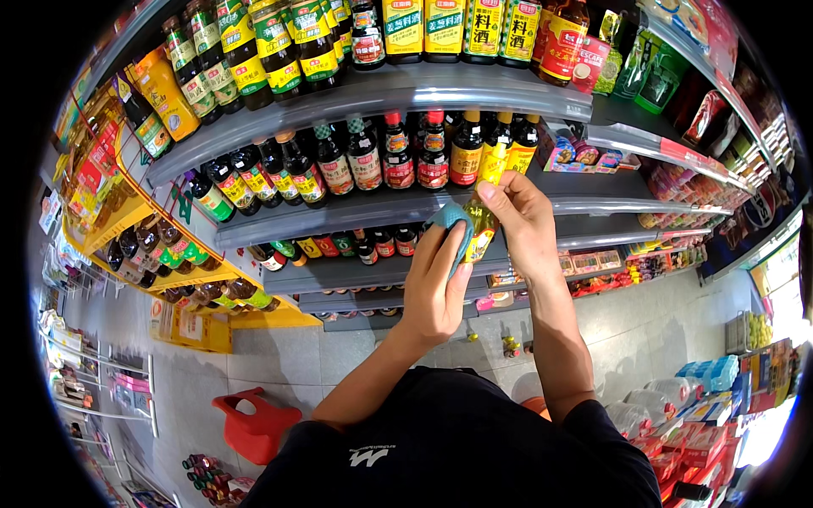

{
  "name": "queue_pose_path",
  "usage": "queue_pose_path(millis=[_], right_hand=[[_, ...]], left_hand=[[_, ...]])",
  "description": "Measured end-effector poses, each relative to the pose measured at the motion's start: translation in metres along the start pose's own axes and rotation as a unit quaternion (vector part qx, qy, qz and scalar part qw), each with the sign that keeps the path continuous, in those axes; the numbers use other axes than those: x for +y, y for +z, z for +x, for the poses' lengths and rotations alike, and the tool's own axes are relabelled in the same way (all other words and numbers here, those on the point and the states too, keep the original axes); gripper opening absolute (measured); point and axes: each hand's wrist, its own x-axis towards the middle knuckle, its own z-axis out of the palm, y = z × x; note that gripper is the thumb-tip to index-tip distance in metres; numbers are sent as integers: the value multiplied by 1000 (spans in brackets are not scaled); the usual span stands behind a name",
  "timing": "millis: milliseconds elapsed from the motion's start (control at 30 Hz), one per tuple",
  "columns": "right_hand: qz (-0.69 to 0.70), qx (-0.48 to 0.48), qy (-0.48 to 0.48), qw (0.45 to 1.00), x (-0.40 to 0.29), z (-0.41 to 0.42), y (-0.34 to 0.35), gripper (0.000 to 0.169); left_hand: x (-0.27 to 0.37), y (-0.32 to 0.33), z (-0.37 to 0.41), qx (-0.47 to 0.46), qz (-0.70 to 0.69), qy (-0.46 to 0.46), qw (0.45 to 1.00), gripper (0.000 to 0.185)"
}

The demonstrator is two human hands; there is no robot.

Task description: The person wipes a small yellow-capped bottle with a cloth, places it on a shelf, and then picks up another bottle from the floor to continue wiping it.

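In front of the shelves, my right hand (517,213) grips a small bottle of yellowish liquid (484,219) near its yellow neck and cap. The bottle is tilted slightly, its top leaning right. My left hand (435,286) holds a teal cloth (458,233) against the bottle's left side; the fingers partly cover the cloth. Behind the bottle, dark sauce bottles with yellow labels (467,152) stand on the middle shelf.
Curved grey shelf edges (356,213) cross close behind my hands, with bottles above and below. A yellow display rack (114,222) stands left. On the floor are a red plastic stool (257,425), small bottles (510,346) and, at lower left, a cluster of bottles (209,476). Cartons (702,441) are piled at right.
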Motion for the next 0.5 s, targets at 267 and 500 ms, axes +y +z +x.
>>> queue_pose_path(millis=[267,500], right_hand=[[39,45,-3,998,-2,8,0,22],[29,34,-1,999,-8,1,13,29]], left_hand=[[-4,14,-31,33,18,-39,999,45],[-10,23,-18,153,-157,-170,961,47]])
